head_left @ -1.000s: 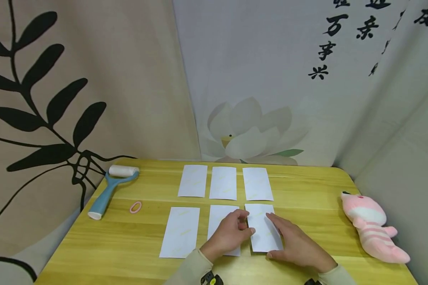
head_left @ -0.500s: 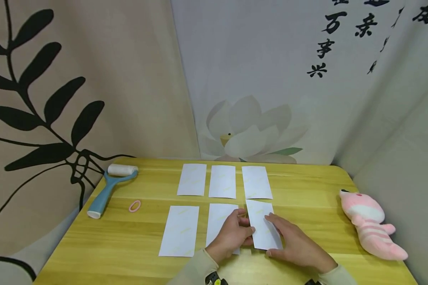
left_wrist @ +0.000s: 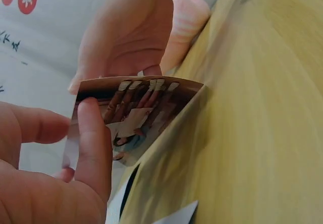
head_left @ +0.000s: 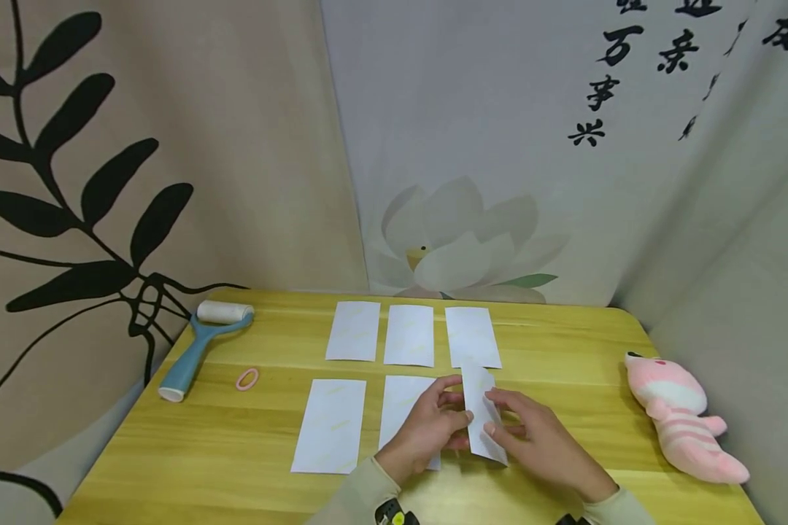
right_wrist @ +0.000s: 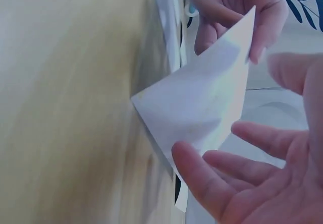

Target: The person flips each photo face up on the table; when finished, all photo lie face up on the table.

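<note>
A photo print (head_left: 481,419) stands tilted on its long edge, its white back toward the head camera. The left wrist view shows people on the photo's (left_wrist: 146,110) printed face. My left hand (head_left: 425,429) pinches its left edge between thumb and fingers. Close at the white back of the photo (right_wrist: 202,98), my right hand (head_left: 543,446) has its fingers extended and its thumb standing apart from the print. Under my left hand lies a white card (head_left: 402,401), partly hidden. To its left is another white card (head_left: 330,426), and behind are three more (head_left: 353,332).
A blue-handled lint roller (head_left: 193,357) lies at the table's (head_left: 203,452) back left, with a small pink ring (head_left: 246,378) near it. At the right edge rests a pink plush toy (head_left: 683,415). Printed curtains (head_left: 263,146) hang behind and beside the table.
The photo, flat at first, has been lifted by its left edge and tipped up toward the right. My right hand's fingers have shifted along its right side.
</note>
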`<state>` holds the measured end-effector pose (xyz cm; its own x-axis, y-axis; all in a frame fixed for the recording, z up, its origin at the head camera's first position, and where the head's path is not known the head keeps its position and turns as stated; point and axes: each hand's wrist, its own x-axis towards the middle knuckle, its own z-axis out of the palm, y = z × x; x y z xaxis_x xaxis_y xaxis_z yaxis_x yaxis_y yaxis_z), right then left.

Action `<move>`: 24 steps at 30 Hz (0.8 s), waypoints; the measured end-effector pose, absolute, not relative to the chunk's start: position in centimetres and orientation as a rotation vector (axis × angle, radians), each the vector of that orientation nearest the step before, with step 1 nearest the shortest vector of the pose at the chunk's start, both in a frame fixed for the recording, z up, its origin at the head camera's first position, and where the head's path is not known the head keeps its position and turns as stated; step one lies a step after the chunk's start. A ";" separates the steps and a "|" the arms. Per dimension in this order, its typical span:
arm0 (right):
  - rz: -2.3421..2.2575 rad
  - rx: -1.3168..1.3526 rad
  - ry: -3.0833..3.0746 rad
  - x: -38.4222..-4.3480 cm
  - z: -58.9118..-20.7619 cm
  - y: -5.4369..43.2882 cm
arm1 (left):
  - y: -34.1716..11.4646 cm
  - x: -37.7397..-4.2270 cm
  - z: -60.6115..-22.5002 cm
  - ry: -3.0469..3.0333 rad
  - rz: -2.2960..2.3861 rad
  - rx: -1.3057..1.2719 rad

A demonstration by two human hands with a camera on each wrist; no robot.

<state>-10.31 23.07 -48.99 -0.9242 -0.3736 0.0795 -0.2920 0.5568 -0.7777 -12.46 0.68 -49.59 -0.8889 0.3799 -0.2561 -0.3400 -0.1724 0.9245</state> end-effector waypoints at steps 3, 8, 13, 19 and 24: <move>-1.376 -0.484 2.666 -10.4 -48.7 22.9 | 0.8 -12.5 -49.3 1.595 2.125 0.065; -1.476 -0.408 2.590 -10.5 -48.0 22.6 | 1.0 -12.5 -48.7 1.543 2.125 0.119; -1.628 -0.377 2.416 -10.7 -47.2 22.2 | 1.2 -12.3 -48.0 1.572 2.091 0.205; -1.758 -0.236 2.249 -10.8 -46.4 21.9 | 1.9 -11.9 -47.5 1.738 2.020 0.273; -1.782 -0.130 2.242 -10.9 -46.1 21.7 | 2.6 -11.4 -47.3 2.062 1.858 0.389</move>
<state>-10.87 21.66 -46.13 -0.9585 -0.2383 -0.1566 0.0988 0.2377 -0.9663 -11.43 2.62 -47.33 -0.9057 0.4188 -0.0661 -0.0224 0.1084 0.9939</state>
